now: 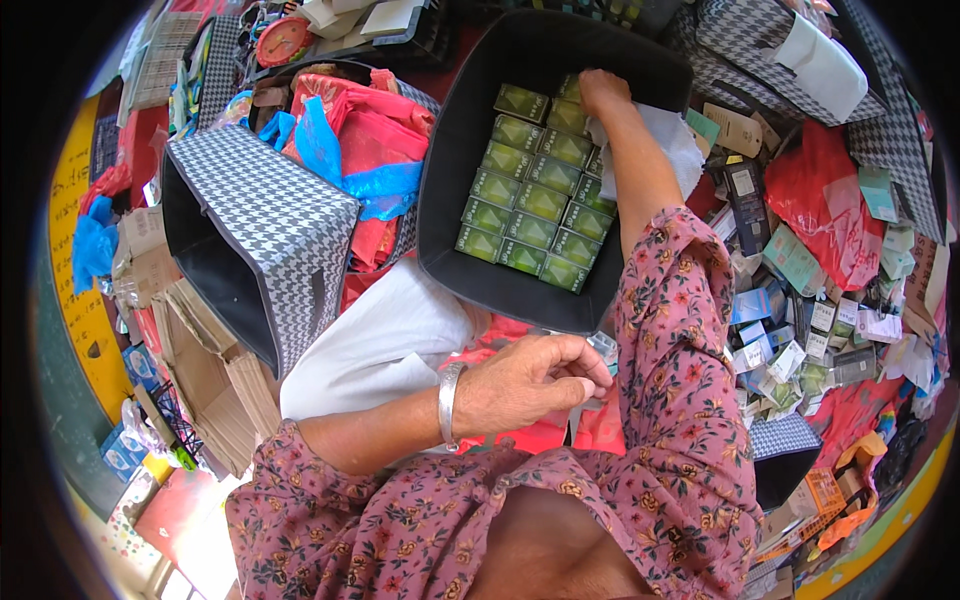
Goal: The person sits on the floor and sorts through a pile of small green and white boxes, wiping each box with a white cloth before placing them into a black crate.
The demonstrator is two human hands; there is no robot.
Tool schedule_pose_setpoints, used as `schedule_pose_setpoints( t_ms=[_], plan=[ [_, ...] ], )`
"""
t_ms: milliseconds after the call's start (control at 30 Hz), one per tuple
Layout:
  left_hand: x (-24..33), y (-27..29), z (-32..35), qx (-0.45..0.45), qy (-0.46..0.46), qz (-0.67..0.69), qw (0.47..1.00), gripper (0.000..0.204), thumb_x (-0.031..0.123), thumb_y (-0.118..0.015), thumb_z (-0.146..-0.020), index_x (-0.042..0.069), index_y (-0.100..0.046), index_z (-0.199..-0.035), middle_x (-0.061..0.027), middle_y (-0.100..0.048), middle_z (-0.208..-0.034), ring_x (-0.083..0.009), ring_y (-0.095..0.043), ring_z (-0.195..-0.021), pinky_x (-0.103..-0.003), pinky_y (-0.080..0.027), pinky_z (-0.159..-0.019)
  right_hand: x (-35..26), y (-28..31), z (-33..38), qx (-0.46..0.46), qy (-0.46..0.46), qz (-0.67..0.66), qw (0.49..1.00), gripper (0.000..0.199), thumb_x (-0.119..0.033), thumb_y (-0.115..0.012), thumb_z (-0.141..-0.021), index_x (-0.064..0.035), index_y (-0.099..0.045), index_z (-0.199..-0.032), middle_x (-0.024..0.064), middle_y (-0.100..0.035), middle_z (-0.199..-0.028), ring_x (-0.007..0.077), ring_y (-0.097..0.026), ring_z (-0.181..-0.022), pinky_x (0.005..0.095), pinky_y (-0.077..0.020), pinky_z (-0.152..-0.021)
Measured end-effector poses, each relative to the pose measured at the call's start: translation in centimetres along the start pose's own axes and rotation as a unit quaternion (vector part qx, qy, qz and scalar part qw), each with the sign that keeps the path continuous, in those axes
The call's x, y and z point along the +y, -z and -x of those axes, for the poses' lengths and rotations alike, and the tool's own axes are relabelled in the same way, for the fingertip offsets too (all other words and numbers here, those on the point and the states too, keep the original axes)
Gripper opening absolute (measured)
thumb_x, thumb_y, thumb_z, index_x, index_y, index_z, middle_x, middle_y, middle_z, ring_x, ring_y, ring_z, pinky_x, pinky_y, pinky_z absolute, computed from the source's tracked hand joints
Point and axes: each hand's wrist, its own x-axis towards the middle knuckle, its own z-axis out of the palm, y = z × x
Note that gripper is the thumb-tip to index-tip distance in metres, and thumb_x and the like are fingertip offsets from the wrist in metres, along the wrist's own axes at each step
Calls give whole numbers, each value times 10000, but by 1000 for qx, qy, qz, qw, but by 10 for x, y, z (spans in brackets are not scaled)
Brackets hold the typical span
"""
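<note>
A black-lined fabric storage bin (450, 200) stands before me, with small green boxes (543, 201) laid in rows inside it. My right hand (605, 92) reaches to the far end of the rows, fingers curled downward beside a green box (570, 88). What it grips, if anything, is hidden. Under that forearm lies a crumpled white sheet (665, 140). My left hand (535, 385) is at the near side of the bin, over my lap, loosely closed with the thumb against the curled fingers. By its fingertips shows a small clear plastic piece (603, 346).
A houndstooth-patterned bin (285, 215) lies tipped over at left, near red and blue plastic bags (350, 150). Flattened cardboard (215, 370) leans below it. Many small loose boxes (790, 360) are heaped at right, beside a red bag (825, 205). More houndstooth bins (730, 50) stand far right.
</note>
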Motion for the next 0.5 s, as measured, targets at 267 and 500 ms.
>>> schedule_pose_setpoints(
  t_ms=[267,500],
  plan=[
    [3,5,2,-22,33,-18,999,210,131,-467,-869,-9,-515,-1018,-73,-537,-1009,-119,-485,-974,-259,-389,-848,13,-25,-4,32,-59,-24,997,315,-125,-501,-779,-96,-550,-1088,186,-524,-1118,334,-541,-988,419,-456,-807],
    [3,-5,-2,-21,32,-58,998,207,114,-469,-857,-13,-527,-1011,-69,-549,-985,-115,-503,-937,-246,-405,-823,25,-23,2,26,-59,-13,998,345,-205,-331,-878,-143,-478,-1183,160,-530,-1106,332,-536,-999,424,-463,-780]
  ],
)
